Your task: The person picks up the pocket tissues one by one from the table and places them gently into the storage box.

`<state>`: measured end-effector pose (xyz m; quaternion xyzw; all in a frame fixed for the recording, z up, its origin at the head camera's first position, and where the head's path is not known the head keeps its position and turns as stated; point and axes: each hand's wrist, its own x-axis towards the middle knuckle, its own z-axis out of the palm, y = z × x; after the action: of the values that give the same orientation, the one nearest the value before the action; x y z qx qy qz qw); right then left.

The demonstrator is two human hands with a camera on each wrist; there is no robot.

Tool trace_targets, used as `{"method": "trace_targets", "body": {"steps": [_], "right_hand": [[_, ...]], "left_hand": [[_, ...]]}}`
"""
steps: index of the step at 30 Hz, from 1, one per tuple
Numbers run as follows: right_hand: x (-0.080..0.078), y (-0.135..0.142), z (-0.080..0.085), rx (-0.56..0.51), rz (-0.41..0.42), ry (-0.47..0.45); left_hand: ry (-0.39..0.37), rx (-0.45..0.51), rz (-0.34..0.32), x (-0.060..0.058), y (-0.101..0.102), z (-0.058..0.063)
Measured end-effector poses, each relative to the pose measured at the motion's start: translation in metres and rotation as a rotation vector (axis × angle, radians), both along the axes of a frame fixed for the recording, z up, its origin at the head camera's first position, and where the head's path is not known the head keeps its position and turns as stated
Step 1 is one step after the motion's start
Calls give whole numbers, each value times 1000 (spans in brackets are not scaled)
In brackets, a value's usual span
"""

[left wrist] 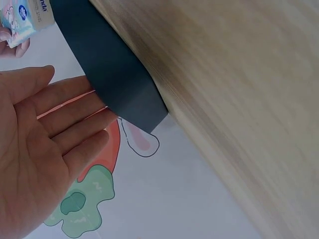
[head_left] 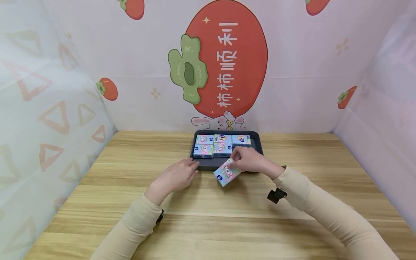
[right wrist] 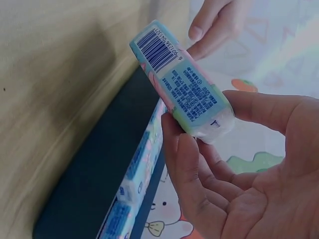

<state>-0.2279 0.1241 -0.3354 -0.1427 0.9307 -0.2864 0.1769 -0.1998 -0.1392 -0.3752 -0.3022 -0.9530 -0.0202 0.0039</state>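
Note:
Between thumb and fingers, my right hand (head_left: pixel 248 159) pinches a blue-and-pink pocket tissue pack (head_left: pixel 226 172), tilted over the front edge of a dark tray (head_left: pixel 208 164). The right wrist view shows the barcode side of this pack (right wrist: pixel 174 79), gripped at one end. Several similar tissue packs (head_left: pixel 203 150) lie in two rows in the tray, three at the back and two visible in front. My left hand (head_left: pixel 178 175) rests with extended fingers at the tray's front left corner; in the left wrist view its fingertips touch the tray's outer wall (left wrist: pixel 114 69).
The tray stands near the back of a wooden table (head_left: pixel 208 224), close to a cloth backdrop (head_left: pixel 292 104) printed with persimmons. Patterned cloth walls also rise at the left and right.

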Motion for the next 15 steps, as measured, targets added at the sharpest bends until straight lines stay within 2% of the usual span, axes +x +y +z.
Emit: {"method": "trace_targets", "body": {"steps": [15], "right_hand": [[-12, 9, 8, -48, -47, -1]], "left_hand": [[10, -10, -3, 0, 1, -1]]}}
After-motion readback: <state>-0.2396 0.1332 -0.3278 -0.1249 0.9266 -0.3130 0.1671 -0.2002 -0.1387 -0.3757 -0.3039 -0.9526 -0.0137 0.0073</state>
